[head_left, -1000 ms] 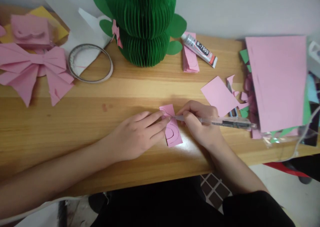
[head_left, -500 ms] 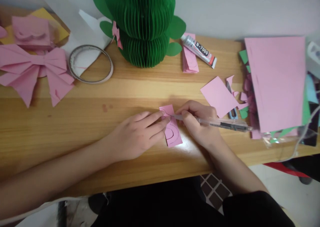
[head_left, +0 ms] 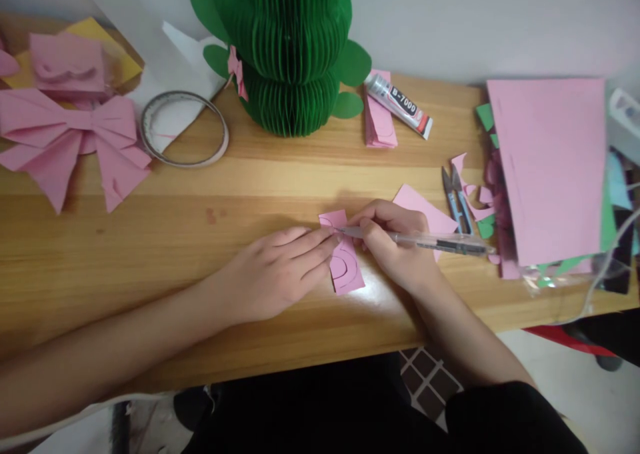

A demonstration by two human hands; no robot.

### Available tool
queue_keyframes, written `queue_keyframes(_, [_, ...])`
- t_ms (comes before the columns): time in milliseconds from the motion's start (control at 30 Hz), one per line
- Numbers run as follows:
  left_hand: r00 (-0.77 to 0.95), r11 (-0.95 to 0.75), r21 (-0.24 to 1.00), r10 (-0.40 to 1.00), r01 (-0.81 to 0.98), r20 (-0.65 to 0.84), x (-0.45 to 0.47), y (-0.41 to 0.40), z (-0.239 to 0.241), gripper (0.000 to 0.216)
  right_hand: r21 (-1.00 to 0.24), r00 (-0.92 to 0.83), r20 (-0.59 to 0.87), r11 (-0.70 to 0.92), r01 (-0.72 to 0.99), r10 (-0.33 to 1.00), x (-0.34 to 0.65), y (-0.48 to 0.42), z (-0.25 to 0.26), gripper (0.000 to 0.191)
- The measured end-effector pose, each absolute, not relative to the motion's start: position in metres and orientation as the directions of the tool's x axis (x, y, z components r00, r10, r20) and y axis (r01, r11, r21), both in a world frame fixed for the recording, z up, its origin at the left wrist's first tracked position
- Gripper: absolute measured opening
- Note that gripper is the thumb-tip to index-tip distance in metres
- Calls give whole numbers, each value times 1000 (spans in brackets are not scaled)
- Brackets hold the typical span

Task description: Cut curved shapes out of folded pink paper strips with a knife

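On the wooden table lies a small pink paper strip (head_left: 349, 277) with curved pen lines drawn on it. My left hand (head_left: 285, 267) lies flat, fingers stretched out, its fingertips pressing the strip's left side. My right hand (head_left: 400, 241) grips a clear-barrelled pen (head_left: 425, 241), whose tip meets the strip near my left fingertips. Just beyond my right hand is a loose pink paper piece (head_left: 423, 211), partly covered by the hand and pen. Beside it rest blue-handled thread snips (head_left: 457, 201), blades pointing away from me.
A green honeycomb paper figure (head_left: 290, 61) stands at the back. Left are a tape roll (head_left: 220, 149) and a pink paper bow (head_left: 47, 124). A glue tube (head_left: 401, 104) lies on folded pink paper. Pink sheets (head_left: 553, 167) and scraps are stacked right.
The loose pink piece by my right hand has shifted toward me and turned, uncovering the snips. The pen tip has slid slightly left on the strip. My left hand stays put.
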State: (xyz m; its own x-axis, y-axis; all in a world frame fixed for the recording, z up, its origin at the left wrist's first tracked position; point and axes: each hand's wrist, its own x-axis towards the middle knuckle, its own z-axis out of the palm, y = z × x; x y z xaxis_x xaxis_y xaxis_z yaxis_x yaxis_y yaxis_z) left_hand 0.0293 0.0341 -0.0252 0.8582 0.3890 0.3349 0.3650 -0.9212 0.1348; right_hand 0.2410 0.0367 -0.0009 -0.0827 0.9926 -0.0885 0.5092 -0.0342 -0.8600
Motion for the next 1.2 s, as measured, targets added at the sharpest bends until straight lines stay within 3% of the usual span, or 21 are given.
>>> queue_keyframes(633, [882, -931, 177, 360, 319, 304, 27, 37, -27, 33, -773, -56, -75, -23, 634, 996, 242, 34, 5, 22])
queue_keyframes(1200, [886, -934, 143, 356, 328, 297, 28, 38, -25, 39, -777, -162, -80, 41, 629, 984, 241, 31, 6, 24])
